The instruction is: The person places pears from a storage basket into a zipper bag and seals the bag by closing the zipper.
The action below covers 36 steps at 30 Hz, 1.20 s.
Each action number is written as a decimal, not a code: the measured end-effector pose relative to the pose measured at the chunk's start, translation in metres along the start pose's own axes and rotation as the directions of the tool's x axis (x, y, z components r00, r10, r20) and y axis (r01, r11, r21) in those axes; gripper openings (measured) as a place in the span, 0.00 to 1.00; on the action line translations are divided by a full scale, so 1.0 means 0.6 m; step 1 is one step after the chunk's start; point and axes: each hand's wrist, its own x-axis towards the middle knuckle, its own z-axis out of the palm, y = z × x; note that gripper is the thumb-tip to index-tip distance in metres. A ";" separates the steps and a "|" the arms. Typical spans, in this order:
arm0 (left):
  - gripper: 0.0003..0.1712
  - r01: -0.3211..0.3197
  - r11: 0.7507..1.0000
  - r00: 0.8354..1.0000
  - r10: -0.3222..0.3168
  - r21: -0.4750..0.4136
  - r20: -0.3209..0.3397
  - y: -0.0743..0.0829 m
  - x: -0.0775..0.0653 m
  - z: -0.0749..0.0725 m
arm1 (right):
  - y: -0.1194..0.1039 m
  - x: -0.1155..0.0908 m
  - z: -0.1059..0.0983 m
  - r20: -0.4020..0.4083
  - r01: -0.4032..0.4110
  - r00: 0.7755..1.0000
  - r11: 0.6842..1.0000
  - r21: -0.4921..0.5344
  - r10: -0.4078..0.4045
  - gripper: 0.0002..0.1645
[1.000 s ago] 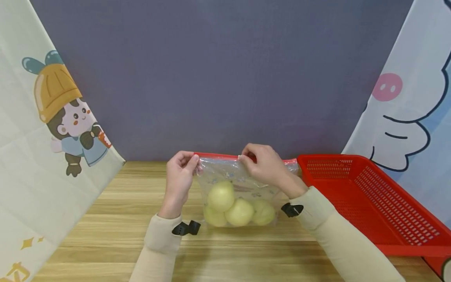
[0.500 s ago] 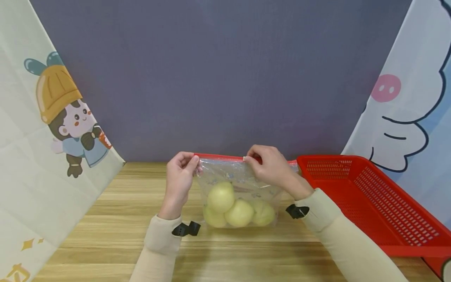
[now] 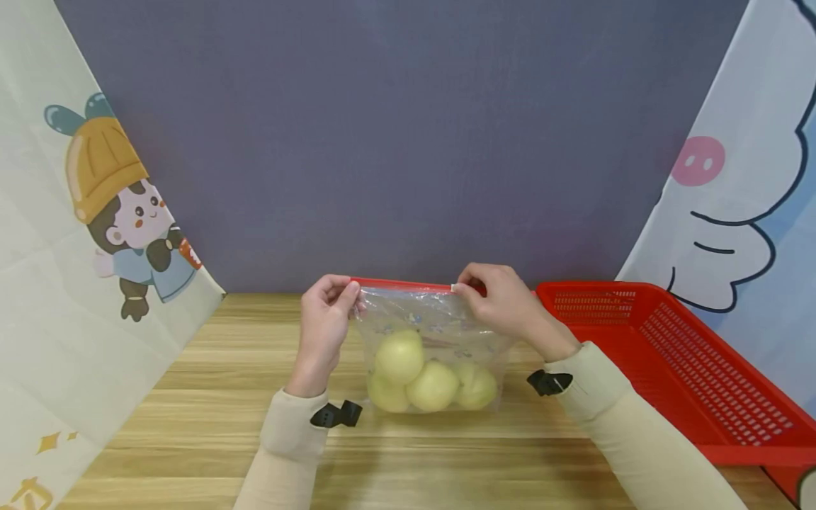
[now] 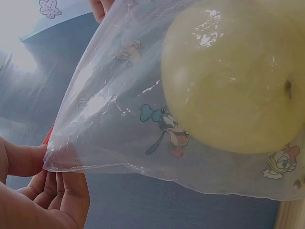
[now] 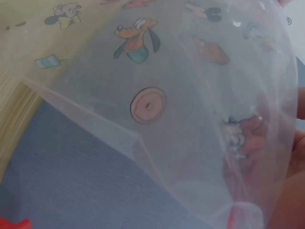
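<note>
A clear zip bag [image 3: 392, 309] with a red zip strip [image 3: 401, 284] holds several round, pale yellow-green fruits [image 3: 399, 356]. My left hand [image 3: 324, 326] pinches its top left corner between thumb and fingers. Farther right along the strip, my right hand [image 3: 503, 304] pinches at the small white slider [image 3: 454, 288]. In the left wrist view, one fruit [image 4: 228, 81] with a dark stem shows through the cartoon-printed plastic. The right wrist view has the printed bag [image 5: 147, 105] across it, with part of the right hand behind. Whether the bag touches the table cannot be told.
A red perforated basket [image 3: 676, 443] stands at the right, close by the right forearm. The wood-grain table [image 3: 242, 368] runs back to a dark grey panel [image 3: 408, 142]. Printed cloths hang on the left [image 3: 57, 297] and right [image 3: 727, 191].
My right hand has moved steadily right along the red strip with the white slider, and more strip shows left of it. My left hand has kept its hold on the corner.
</note>
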 end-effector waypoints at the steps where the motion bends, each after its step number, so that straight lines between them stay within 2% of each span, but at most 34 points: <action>1: 0.05 -0.001 1.000 1.000 0.001 -0.001 0.000 0.000 0.000 0.000 | 0.001 -0.001 -0.001 0.001 0.000 1.000 1.000 0.004 0.000 0.06; 36: 0.05 -0.011 1.000 1.000 0.012 0.025 -0.013 -0.009 -0.001 0.014 | 0.053 -0.030 -0.035 -0.048 0.019 0.999 1.000 -0.003 -0.019 0.05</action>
